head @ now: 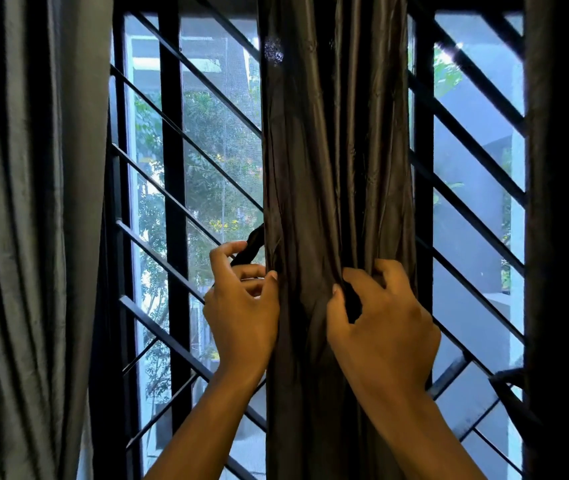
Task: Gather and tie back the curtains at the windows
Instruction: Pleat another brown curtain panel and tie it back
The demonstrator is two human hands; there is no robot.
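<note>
Dark, glossy brown fabric: the middle curtain [335,161], landmark for this entry, hangs bunched into a narrow column of folds in front of the window grille [179,209].

Tie strap [251,244]: dark band, emerging from behind the curtain's left edge. Only a short length shows; whether it already runs round the back of the bundle cannot be told.

Left hand [241,306]: at the curtain's left edge, fingers curled and pinching the strap end, thumb tip touching the fabric.

Right hand [383,320]: on the curtain's front, right of centre, fingers and thumb curled into the folds and gripping a dark piece there, either a fold or the strap's other end; not distinguishable.

Grey curtain [26,237]: well to the left of the middle curtain, hanging in loose pleats, no tie visible on it.

Far-right curtain [567,202]: dark, well to the right; a dark loop [508,386] low beside it may be its tie.

Status, as judged: gathering of the middle curtain appears done; fastening the strap across the front is not yet done. The grey curtain seemingly remains.
</note>
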